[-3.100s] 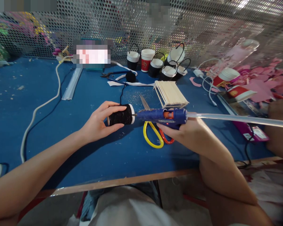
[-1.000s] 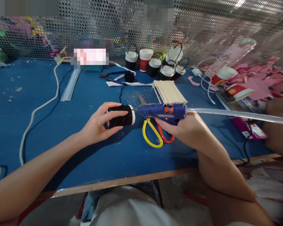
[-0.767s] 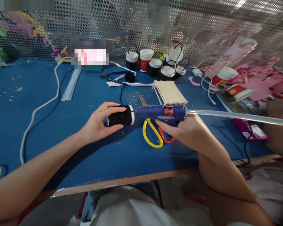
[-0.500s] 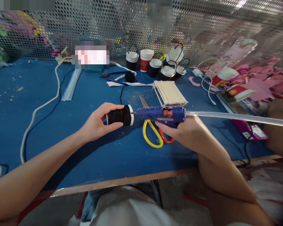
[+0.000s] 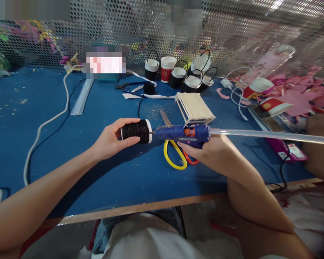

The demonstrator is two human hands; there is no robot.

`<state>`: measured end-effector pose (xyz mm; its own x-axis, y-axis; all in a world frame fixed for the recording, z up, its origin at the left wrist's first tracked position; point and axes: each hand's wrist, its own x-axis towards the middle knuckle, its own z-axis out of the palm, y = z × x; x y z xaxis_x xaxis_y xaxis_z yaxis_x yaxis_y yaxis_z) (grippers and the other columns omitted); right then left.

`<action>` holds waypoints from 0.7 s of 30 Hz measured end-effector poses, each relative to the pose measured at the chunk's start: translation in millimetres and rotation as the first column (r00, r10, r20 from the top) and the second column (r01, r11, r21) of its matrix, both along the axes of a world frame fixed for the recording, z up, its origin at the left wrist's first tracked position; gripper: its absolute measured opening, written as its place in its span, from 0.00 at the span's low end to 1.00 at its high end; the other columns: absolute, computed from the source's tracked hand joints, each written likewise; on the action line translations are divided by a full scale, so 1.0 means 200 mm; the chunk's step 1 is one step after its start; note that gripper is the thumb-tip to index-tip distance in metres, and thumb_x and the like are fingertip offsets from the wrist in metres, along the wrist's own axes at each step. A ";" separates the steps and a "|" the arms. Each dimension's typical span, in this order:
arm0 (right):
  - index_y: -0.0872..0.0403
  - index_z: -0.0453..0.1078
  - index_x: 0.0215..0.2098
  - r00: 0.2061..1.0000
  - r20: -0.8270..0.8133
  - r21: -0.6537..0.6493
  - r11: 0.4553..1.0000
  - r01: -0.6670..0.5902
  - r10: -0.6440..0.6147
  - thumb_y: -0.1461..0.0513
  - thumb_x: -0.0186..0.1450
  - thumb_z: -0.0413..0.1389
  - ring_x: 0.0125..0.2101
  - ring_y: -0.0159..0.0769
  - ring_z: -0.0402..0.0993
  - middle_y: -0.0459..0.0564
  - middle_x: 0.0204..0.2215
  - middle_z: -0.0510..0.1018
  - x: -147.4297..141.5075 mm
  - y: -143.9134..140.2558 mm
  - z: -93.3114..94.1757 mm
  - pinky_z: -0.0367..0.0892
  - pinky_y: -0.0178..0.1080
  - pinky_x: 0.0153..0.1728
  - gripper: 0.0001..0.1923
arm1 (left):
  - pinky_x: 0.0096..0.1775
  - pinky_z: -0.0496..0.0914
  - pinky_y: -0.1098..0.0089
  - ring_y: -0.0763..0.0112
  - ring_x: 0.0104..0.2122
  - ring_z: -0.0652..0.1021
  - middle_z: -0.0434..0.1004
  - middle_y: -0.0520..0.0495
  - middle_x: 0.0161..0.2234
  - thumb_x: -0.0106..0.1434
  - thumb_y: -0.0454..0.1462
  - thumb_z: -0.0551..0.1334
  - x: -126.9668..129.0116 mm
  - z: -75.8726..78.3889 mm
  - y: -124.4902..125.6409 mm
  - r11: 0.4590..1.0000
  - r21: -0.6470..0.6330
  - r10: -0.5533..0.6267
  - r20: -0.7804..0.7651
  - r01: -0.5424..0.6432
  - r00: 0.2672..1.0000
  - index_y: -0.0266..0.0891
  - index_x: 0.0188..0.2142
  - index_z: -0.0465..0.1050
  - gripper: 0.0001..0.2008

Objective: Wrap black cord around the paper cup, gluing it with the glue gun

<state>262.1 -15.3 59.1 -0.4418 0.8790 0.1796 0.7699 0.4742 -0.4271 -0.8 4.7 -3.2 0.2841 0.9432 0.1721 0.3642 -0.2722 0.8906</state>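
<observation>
My left hand (image 5: 115, 138) is closed around a paper cup wrapped in black yarn (image 5: 135, 131), held on its side with the white rim to the right. A strand of yarn runs from it up to a small black yarn ball (image 5: 148, 87). In my right hand (image 5: 212, 149) is a blue hot glue gun (image 5: 175, 132), its nozzle at the cup's rim; I cannot tell whether it touches. A long clear glue stick (image 5: 259, 134) sticks out of its back. Scissors with yellow and red handles (image 5: 175, 154) lie beneath the gun.
Beyond the gun stands a small rack of pale wooden sticks (image 5: 196, 106). Several black-wrapped cups with handles (image 5: 178, 75) stand at the back by the perforated metal screen (image 5: 135, 28). Pliers (image 5: 129, 85), clear glue sticks (image 5: 82, 97) and a white cable (image 5: 40, 126) lie leftward. Another person's arm (image 5: 320, 144) is at right.
The glue gun's body has dipped slightly and shifted a little left. The cup has turned slightly in my left hand, its nozzle-side rim staying beside the gun's tip.
</observation>
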 end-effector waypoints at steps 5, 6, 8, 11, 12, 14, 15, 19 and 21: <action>0.53 0.69 0.24 0.981 -0.179 -0.001 0.997 0.082 -0.081 0.58 0.55 0.54 0.18 0.31 0.61 0.45 0.16 0.67 0.00 0.02 -0.02 0.58 0.37 0.21 0.07 | 0.41 0.71 0.68 0.66 0.43 0.73 0.71 0.45 0.46 0.55 0.42 0.65 0.00 -0.01 -0.01 0.996 0.081 -0.031 -0.039 0.034 0.999 0.42 0.51 0.66 0.23; 0.53 0.68 0.23 0.970 -0.219 -0.014 0.994 0.107 -0.107 0.57 0.55 0.55 0.19 0.32 0.62 0.45 0.17 0.68 0.00 0.02 -0.02 0.59 0.37 0.22 0.08 | 0.41 0.71 0.68 0.66 0.43 0.73 0.71 0.45 0.46 0.55 0.42 0.65 0.00 -0.01 -0.01 0.994 0.102 -0.038 -0.048 0.043 0.998 0.42 0.51 0.66 0.23; 0.53 0.66 0.21 0.946 -0.278 -0.077 0.986 0.149 -0.165 0.55 0.55 0.56 0.18 0.31 0.63 0.44 0.15 0.67 0.00 0.04 -0.02 0.60 0.36 0.20 0.10 | 0.41 0.70 0.68 0.66 0.44 0.73 0.70 0.44 0.47 0.56 0.42 0.64 0.00 -0.01 0.00 0.988 0.141 -0.047 -0.069 0.056 0.996 0.43 0.51 0.66 0.23; 0.53 0.67 0.23 0.908 -0.337 -0.163 0.966 0.202 -0.247 0.54 0.54 0.59 0.16 0.30 0.63 0.42 0.13 0.67 0.03 0.07 -0.01 0.60 0.35 0.18 0.11 | 0.42 0.69 0.67 0.65 0.44 0.72 0.70 0.44 0.47 0.56 0.42 0.64 0.00 -0.01 0.00 0.978 0.199 -0.047 -0.109 0.068 0.993 0.42 0.51 0.66 0.22; 0.53 0.68 0.25 0.888 -0.363 -0.167 0.958 0.235 -0.281 0.54 0.53 0.60 0.16 0.30 0.63 0.42 0.14 0.68 0.04 0.09 -0.01 0.61 0.35 0.19 0.11 | 0.43 0.69 0.67 0.65 0.44 0.72 0.70 0.44 0.46 0.56 0.42 0.64 0.00 -0.01 0.00 0.973 0.219 -0.044 -0.122 0.070 0.992 0.42 0.51 0.66 0.22; 0.54 0.69 0.27 0.851 -0.401 -0.099 0.940 0.327 -0.338 0.53 0.53 0.60 0.19 0.31 0.66 0.45 0.19 0.72 0.08 0.15 -0.02 0.62 0.36 0.21 0.12 | 0.43 0.69 0.66 0.64 0.45 0.72 0.70 0.44 0.46 0.56 0.42 0.64 0.00 -0.01 0.00 0.965 0.251 -0.041 -0.148 0.077 0.988 0.43 0.51 0.66 0.23; 0.54 0.69 0.29 0.841 -0.404 -0.042 0.926 0.376 -0.360 0.52 0.54 0.59 0.21 0.33 0.67 0.46 0.21 0.73 0.09 0.19 -0.02 0.62 0.36 0.22 0.13 | 0.44 0.68 0.66 0.64 0.45 0.72 0.70 0.44 0.46 0.56 0.41 0.64 0.00 -0.01 0.00 0.960 0.267 -0.040 -0.159 0.082 0.986 0.43 0.51 0.66 0.23; 0.55 0.66 0.23 0.822 -0.160 0.149 0.810 0.568 -0.547 0.48 0.56 0.55 0.22 0.36 0.67 0.50 0.19 0.71 0.16 0.35 -0.07 0.59 0.39 0.24 0.18 | 0.47 0.67 0.63 0.63 0.45 0.72 0.69 0.43 0.46 0.56 0.40 0.64 0.00 -0.01 -0.01 0.940 0.324 -0.048 -0.178 0.104 0.983 0.43 0.51 0.66 0.23; 0.56 0.67 0.22 0.805 -0.074 0.221 0.778 0.588 -0.588 0.48 0.56 0.54 0.24 0.39 0.68 0.51 0.20 0.72 0.18 0.42 -0.09 0.59 0.40 0.26 0.19 | 0.47 0.67 0.62 0.64 0.46 0.71 0.69 0.43 0.46 0.56 0.39 0.64 0.01 -0.01 -0.02 0.933 0.341 -0.062 -0.173 0.119 0.983 0.42 0.51 0.66 0.23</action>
